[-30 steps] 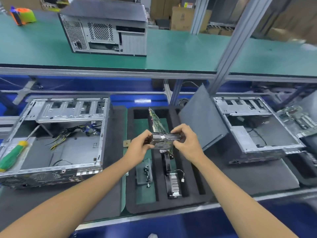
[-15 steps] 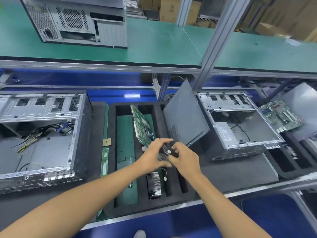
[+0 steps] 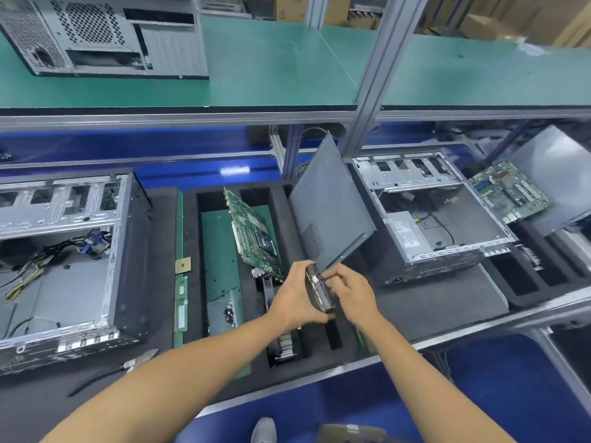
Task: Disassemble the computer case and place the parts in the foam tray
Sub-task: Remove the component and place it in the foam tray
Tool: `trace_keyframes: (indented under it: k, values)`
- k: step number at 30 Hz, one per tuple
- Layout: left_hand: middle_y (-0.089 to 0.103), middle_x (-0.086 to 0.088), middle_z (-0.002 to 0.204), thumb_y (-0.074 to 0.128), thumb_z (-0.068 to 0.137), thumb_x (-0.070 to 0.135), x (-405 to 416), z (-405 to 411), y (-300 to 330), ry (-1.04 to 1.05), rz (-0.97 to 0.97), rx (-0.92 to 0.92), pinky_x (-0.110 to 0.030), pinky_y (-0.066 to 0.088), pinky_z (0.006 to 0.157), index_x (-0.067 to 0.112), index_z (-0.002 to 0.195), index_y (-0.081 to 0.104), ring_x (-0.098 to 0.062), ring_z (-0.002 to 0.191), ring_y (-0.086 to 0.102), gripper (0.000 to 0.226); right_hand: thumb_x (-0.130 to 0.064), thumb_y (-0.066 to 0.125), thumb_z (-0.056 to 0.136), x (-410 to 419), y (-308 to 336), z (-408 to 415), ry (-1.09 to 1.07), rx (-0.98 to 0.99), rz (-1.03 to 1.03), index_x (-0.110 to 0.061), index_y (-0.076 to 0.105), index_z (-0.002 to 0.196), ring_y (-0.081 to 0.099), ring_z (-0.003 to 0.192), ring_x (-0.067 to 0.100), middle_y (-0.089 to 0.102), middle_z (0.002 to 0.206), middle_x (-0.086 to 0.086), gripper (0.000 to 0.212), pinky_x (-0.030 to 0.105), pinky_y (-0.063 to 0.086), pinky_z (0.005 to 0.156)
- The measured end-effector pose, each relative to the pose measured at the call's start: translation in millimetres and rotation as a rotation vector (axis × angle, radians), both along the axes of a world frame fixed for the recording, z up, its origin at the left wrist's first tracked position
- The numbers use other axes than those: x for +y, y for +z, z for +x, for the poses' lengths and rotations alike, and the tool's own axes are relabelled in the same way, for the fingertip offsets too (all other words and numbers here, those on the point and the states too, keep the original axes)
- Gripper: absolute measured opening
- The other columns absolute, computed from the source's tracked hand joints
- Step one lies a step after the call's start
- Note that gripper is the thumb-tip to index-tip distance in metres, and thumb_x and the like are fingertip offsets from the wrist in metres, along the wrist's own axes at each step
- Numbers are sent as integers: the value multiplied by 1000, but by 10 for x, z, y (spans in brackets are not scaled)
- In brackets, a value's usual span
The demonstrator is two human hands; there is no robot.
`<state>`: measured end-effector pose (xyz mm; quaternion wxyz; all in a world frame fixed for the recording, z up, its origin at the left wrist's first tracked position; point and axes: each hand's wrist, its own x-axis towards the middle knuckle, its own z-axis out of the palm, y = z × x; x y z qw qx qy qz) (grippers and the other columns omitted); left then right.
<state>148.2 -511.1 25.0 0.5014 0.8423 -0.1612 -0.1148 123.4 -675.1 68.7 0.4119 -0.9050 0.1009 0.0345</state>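
A black hard drive (image 3: 317,289) stands on edge between my two hands, just above a narrow slot of the black foam tray (image 3: 188,251). My left hand (image 3: 295,297) grips its left face and my right hand (image 3: 351,292) holds its right side. In the tray a green motherboard (image 3: 254,235) leans upright in a slot. A finned heatsink with fan (image 3: 284,342) lies in the slot below my hands. A grey side panel (image 3: 329,206) leans at the tray's right. The opened computer case (image 3: 64,266) lies on its side at the left.
A second open case (image 3: 431,212) lies right of the tray, with another motherboard (image 3: 508,193) beyond it. A closed case (image 3: 102,33) stands on the green upper shelf. RAM sticks (image 3: 181,302) and a CPU (image 3: 183,266) lie left of the tray. Pliers (image 3: 140,362) rest near the front edge.
Both hands have turned the hard drive from flat to on edge and lowered it toward the tray's slot. The camera view has shifted to the right.
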Motion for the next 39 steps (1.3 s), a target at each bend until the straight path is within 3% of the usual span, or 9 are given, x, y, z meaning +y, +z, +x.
trace_keyframes:
  k: [6,14,16,20,25,29,32,35,39]
  values:
    - [33,10,124,93,50,38,-161,40,-36,-166,-23,-12,-28,54,88,36,134,30,0,103,54,105,-41,45,81,-152,-196,-29,-106,40,118,-34,68,94,69,76,19,74,83,-7,27,53,58,73]
    - [27,6,125,93,52,43,-240,31,-63,-251,74,-55,-35,53,94,27,137,29,-13,105,52,107,-28,56,84,-198,-224,-70,-111,23,248,-27,60,83,55,65,6,64,75,-5,4,23,46,62]
    - [25,5,125,93,52,45,-174,-13,-128,-257,123,-63,-38,55,89,25,138,27,-18,103,52,110,-20,61,85,-163,-228,-88,-54,44,291,-26,59,81,54,66,5,61,74,-7,7,19,46,63]
    - [23,2,126,91,53,53,-100,-87,-214,-249,226,-53,-42,56,81,18,138,26,-23,97,53,112,-9,60,91,-101,-278,-116,-12,166,302,-15,62,86,57,66,9,63,75,-3,8,34,53,60]
    - [23,5,125,92,52,52,-224,-94,-154,-266,397,-93,-35,49,63,23,137,24,-20,85,53,113,-9,56,93,-195,-243,-107,-30,149,283,-16,63,83,56,61,0,68,74,-1,14,12,44,51]
    - [33,1,133,91,53,57,-324,-68,-124,-244,528,-86,-41,55,77,20,143,25,-26,99,59,117,-10,53,98,-278,-322,-103,-41,182,238,-20,66,89,61,67,3,71,79,-3,19,19,52,55]
    - [38,-1,134,93,54,55,-426,-22,-143,-207,604,-47,-42,55,86,17,147,27,-28,110,59,120,-10,45,100,-274,-396,-55,-53,261,168,-16,69,107,66,87,18,73,98,4,25,35,59,77]
    - [39,-3,135,96,54,50,-481,-6,-241,-174,653,-16,-39,54,89,16,150,26,-27,113,59,123,-13,43,101,-247,-442,-85,-23,314,118,-18,64,127,65,96,14,70,111,1,34,17,50,77]
    - [37,-5,145,94,61,44,-537,8,-334,-159,669,27,-39,49,103,15,160,13,-26,127,54,130,-14,49,99,-208,-487,-126,35,405,153,-20,52,140,63,108,13,67,124,-1,42,19,50,86]
